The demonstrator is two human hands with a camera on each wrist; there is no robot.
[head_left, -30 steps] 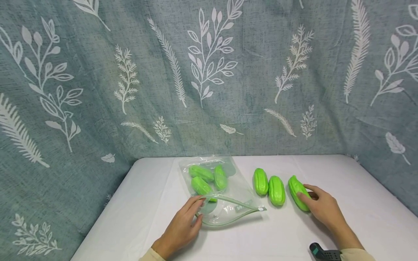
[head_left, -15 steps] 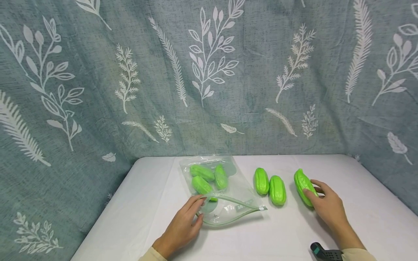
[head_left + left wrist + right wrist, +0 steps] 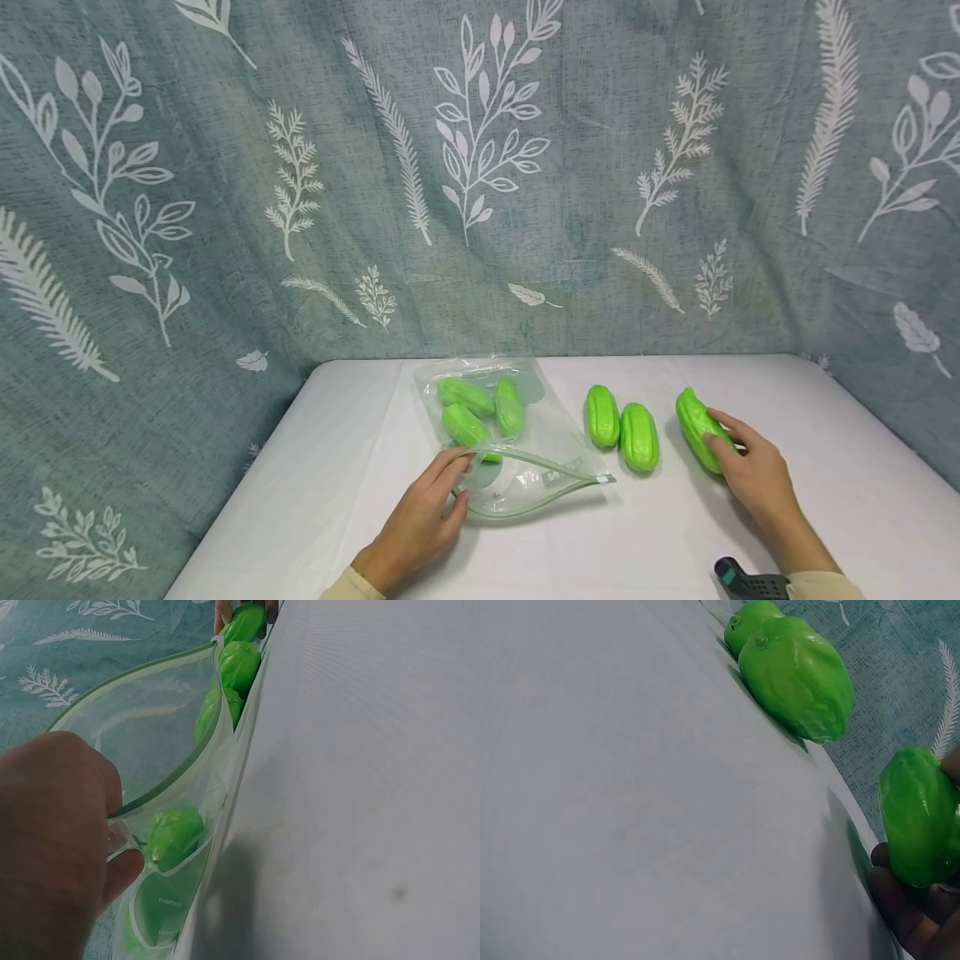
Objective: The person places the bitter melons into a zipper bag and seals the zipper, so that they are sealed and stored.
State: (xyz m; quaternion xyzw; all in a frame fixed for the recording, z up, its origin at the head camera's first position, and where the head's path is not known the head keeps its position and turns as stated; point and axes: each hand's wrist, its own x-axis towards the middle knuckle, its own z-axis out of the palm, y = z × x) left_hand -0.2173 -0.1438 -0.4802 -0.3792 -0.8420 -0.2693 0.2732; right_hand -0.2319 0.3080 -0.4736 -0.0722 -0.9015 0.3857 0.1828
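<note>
My left hand (image 3: pixel 423 518) grips the near-left edge of a clear zip bag (image 3: pixel 555 433), whose green-lined mouth (image 3: pixel 169 784) gapes toward me. Inside the bag lie several bright green, ridged, cucumber-like toy vegetables (image 3: pixel 465 425). On the right, my right hand (image 3: pixel 757 475) holds another such green vegetable (image 3: pixel 699 429) between thumb and fingers, tilted with its pointed end away from me. In the right wrist view the held vegetable (image 3: pixel 919 817) shows a shadow on the cloth beside it.
Two more green vegetables (image 3: pixel 602 417) (image 3: pixel 640 437) lie side by side between the bag and my right hand. A white cloth (image 3: pixel 300 500) covers the table. A leaf-patterned grey-green curtain (image 3: pixel 480 167) hangs behind and at both sides. My right wrist wears a black strap device (image 3: pixel 750 579).
My right hand has moved the held vegetable a little to the right and away from me, then nearly stopped. My left hand and the bag have stayed put.
</note>
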